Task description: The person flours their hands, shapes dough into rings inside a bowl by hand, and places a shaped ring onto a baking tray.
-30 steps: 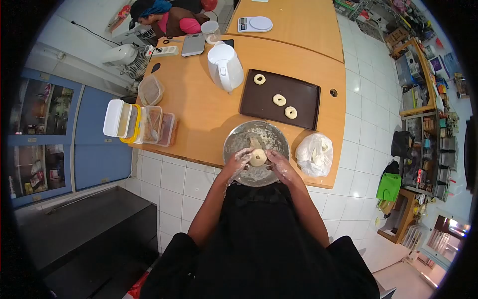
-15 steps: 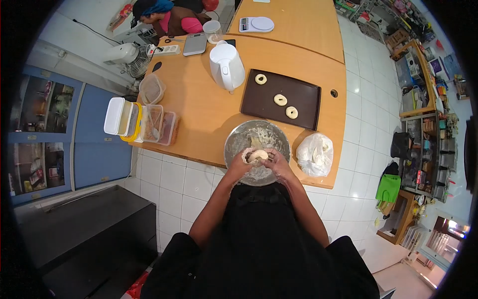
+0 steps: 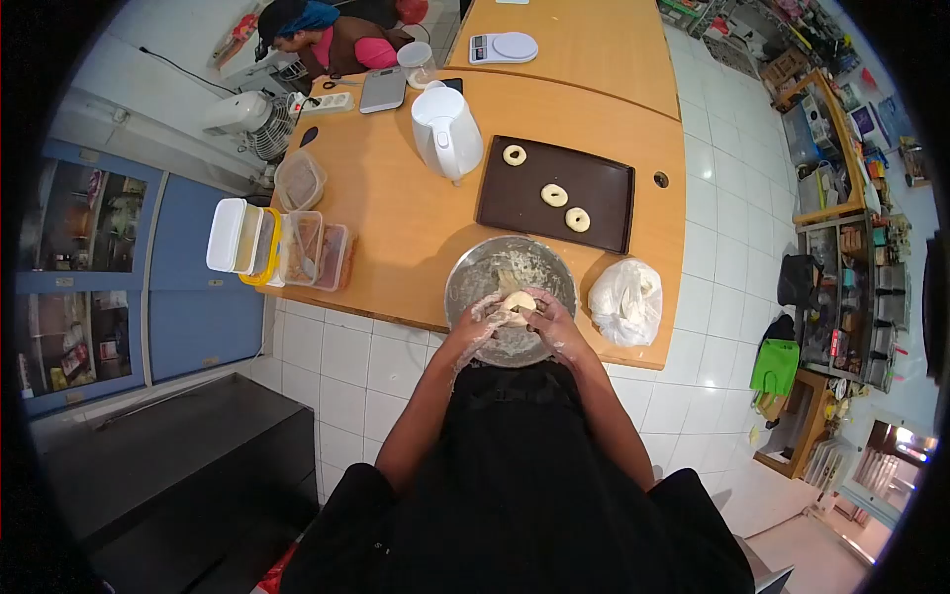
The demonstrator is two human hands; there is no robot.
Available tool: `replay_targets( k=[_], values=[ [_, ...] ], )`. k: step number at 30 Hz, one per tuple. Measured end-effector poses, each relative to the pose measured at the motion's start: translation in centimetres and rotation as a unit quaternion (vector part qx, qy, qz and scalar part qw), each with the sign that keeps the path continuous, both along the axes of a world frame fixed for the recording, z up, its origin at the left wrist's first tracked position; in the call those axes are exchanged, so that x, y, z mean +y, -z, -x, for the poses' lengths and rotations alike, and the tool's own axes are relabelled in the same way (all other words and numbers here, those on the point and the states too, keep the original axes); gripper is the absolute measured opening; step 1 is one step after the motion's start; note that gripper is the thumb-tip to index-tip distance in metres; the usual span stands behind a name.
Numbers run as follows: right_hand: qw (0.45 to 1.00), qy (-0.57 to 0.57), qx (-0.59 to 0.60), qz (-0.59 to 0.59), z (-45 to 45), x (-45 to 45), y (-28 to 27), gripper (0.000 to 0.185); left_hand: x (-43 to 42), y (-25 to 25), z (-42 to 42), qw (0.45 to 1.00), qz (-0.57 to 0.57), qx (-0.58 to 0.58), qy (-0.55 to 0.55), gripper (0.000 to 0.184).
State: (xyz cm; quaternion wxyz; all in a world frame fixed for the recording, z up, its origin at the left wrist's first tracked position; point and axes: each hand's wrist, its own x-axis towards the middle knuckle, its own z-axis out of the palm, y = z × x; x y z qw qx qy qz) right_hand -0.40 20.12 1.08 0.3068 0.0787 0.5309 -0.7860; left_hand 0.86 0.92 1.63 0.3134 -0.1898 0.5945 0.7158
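Between my two hands, over the metal bowl (image 3: 458, 287), is a pale dough ring (image 3: 519, 301) with a small hole. My left hand (image 3: 481, 319), dusted with flour, closes around its left side. My right hand (image 3: 550, 323) grips it from the right, with the thumb near the hole. White flour and dough scraps cling to the inside of the bowl. On the dark baking tray (image 3: 515, 203) beyond lie a dough ring (image 3: 515, 155) at the far left and two more close together, one of them a dough ring (image 3: 578, 220) nearest me.
Right of the bowl sits a plastic bag (image 3: 625, 302) with pale contents. A white electric kettle (image 3: 445, 134) stands behind, near a grey scale (image 3: 383, 90) and a white scale (image 3: 503, 48). Plastic containers (image 3: 307, 247) line the left edge. A person (image 3: 341, 42) is at the far left.
The dough ring has tilted so its round face and hole show more fully. Both hands have shifted slightly around it and stay over the bowl.
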Motion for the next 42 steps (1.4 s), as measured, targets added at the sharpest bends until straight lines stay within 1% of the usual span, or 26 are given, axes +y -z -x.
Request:
replay_targets(
  k=[2, 6, 9, 12, 14, 17, 19, 22, 24, 25, 27, 28, 30, 31, 33, 36, 39, 42],
  values=[
    [1.000, 0.006, -0.010, 0.007, 0.0, 0.1, -0.2, 0.045, -0.6, 1.3, -0.4, 0.999, -0.047, 0.002, -0.005, 0.051],
    [0.999, 0.008, -0.023, 0.023, 0.0, 0.2, 0.3, 0.047, -0.2, -0.2, -0.8, 0.985, -0.161, 0.014, -0.051, 0.052],
    [0.999, 0.012, -0.019, 0.031, 0.0, 0.2, 0.4, 0.047, 0.8, -0.9, -0.9, 0.976, -0.189, 0.007, -0.107, 0.051],
    [0.999, 0.019, -0.023, 0.025, 0.1, 0.1, 0.4, 0.048, 1.0, -0.3, -1.1, 0.969, -0.218, 0.007, -0.114, 0.052],
    [0.999, 0.022, -0.031, 0.031, 0.1, 0.0, 0.4, 0.048, 0.8, 0.6, -1.2, 0.974, -0.202, 0.013, -0.105, 0.052],
    [0.997, 0.026, -0.043, 0.055, 0.2, 0.1, 0.1, 0.049, 0.6, 0.8, -1.2, 0.978, -0.186, 0.019, -0.092, 0.053],
    [0.997, 0.019, -0.045, 0.056, 0.4, 0.2, 0.1, 0.051, 0.7, 0.2, -1.0, 0.980, -0.179, 0.018, -0.089, 0.053],
    [0.996, 0.038, -0.048, 0.065, 0.4, -0.1, -0.4, 0.054, 0.8, -0.2, -0.7, 0.980, -0.174, 0.022, -0.092, 0.053],
    [0.997, 0.060, -0.004, 0.057, 0.4, -0.5, -0.4, 0.058, 0.8, 0.0, -0.6, 0.978, -0.181, 0.036, -0.092, 0.053],
    [0.996, 0.071, 0.018, 0.052, 0.4, -0.6, -0.5, 0.060, 0.8, 0.1, -0.5, 0.983, -0.153, 0.054, -0.085, 0.053],
    [0.997, 0.077, 0.003, 0.032, 0.5, -0.3, -0.9, 0.061, 0.9, 0.1, -0.4, 0.989, -0.096, 0.088, -0.071, 0.053],
    [0.997, 0.079, -0.004, 0.022, 0.6, -0.3, -1.1, 0.062, 0.9, 0.3, -0.4, 0.989, -0.094, 0.099, -0.064, 0.053],
    [0.998, 0.060, 0.012, 0.002, 0.9, -0.3, -0.8, 0.063, 0.8, 0.6, -0.1, 0.987, -0.090, 0.121, -0.049, 0.053],
    [0.998, 0.051, 0.021, -0.009, 1.0, -0.1, -0.6, 0.063, 0.8, 0.6, -0.1, 0.988, -0.094, 0.111, -0.050, 0.053],
    [0.999, 0.025, 0.019, 0.009, 1.3, 0.3, -0.9, 0.063, 0.6, 0.6, 0.0, 0.989, -0.102, 0.091, -0.053, 0.053],
    [0.999, -0.007, 0.025, 0.022, 1.7, 0.5, -0.9, 0.063, 0.0, 1.0, 0.1, 0.987, -0.108, 0.112, -0.045, 0.053],
    [0.999, -0.031, 0.022, 0.036, 1.7, 0.7, -0.7, 0.064, -0.1, 1.2, 0.0, 0.988, -0.108, 0.097, -0.043, 0.053],
    [0.998, -0.046, 0.024, 0.033, 1.9, 0.9, -0.7, 0.066, -0.1, 0.7, 0.2, 0.992, -0.081, 0.084, -0.039, 0.053]
  ],
)
